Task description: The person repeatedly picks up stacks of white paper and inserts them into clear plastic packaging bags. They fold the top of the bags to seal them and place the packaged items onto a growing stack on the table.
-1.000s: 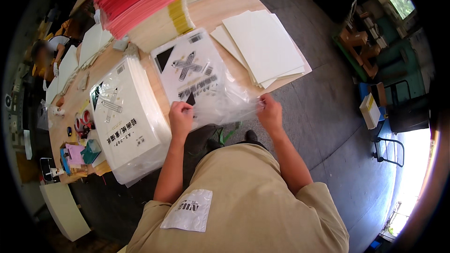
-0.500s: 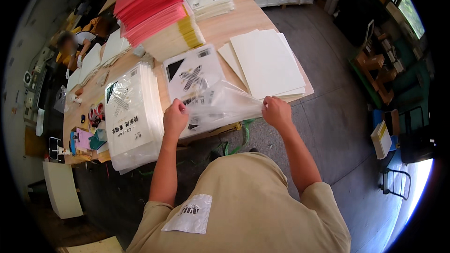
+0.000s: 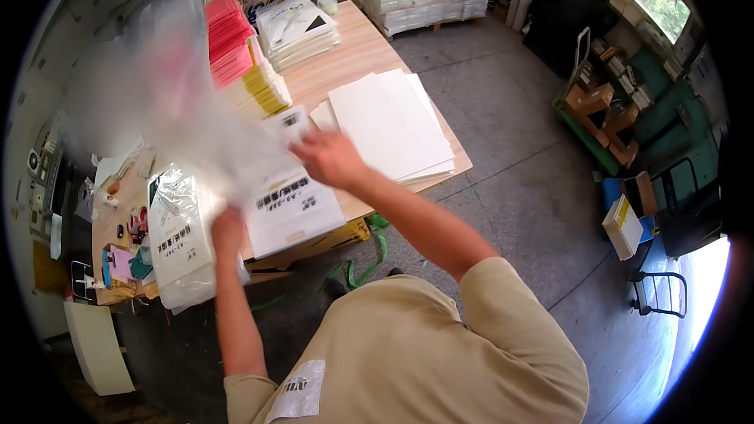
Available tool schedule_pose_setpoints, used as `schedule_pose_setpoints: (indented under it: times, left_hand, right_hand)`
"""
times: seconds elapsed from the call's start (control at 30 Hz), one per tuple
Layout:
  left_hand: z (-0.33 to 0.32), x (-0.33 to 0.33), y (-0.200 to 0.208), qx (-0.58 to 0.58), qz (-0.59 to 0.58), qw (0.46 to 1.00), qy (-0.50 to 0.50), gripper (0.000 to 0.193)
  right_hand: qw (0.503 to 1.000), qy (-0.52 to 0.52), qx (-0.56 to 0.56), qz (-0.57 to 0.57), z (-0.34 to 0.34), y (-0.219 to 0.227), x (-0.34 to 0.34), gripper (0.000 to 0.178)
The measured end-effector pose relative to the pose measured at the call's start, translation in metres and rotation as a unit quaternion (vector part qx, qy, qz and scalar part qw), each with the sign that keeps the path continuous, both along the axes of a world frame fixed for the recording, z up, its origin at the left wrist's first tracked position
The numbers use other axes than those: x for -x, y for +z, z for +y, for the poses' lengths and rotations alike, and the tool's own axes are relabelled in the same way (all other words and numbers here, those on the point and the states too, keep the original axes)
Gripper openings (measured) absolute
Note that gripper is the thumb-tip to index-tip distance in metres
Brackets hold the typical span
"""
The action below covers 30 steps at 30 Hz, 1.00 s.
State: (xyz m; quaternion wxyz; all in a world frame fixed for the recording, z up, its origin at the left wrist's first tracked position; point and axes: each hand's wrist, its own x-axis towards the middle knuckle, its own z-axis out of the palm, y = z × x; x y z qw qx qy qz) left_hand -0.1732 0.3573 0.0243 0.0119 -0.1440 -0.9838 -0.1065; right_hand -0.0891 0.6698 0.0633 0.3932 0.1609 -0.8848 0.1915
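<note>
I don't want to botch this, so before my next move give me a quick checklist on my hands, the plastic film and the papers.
1. Printed pad lying flat, face up on the table: ok.
2. Plastic film lying still: not ok, it is a motion-blurred sweep in the air over the table's left part.
3. Left hand gripping firmly: cannot tell, it is blurred at the film's lower end.
4. Right hand free of the film: cannot tell, its blurred fingers are beside the film's edge, above the pad.
5. White sheets squared up: not ok, their edges are out of line.
</note>
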Motion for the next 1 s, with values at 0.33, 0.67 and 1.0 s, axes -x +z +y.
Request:
schedule_pose_setpoints:
  times: [0.33, 0.67, 1.0]
  left_hand:
    - [-0.009, 0.03, 0.164, -0.407, 0.344, 0.836, -0.13, 0.033]
    - [-0.014, -0.052, -0.074, 0.013, -0.103, 0.988, -0.118, 0.017]
    - [-0.023, 0.037, 0.016, -0.38, -0.032, 0.924, -0.038, 0.015]
  right_hand:
    - [0.953, 0.011, 0.274, 0.129, 0.027, 0.125, 0.011, 0.039]
    - [0.866, -0.011, 0.034, -0.499, 0.012, -0.16, -0.021, 0.022]
    - [0.931, -0.075, 0.322, -0.157, -0.024, -0.066, 0.042, 0.031]
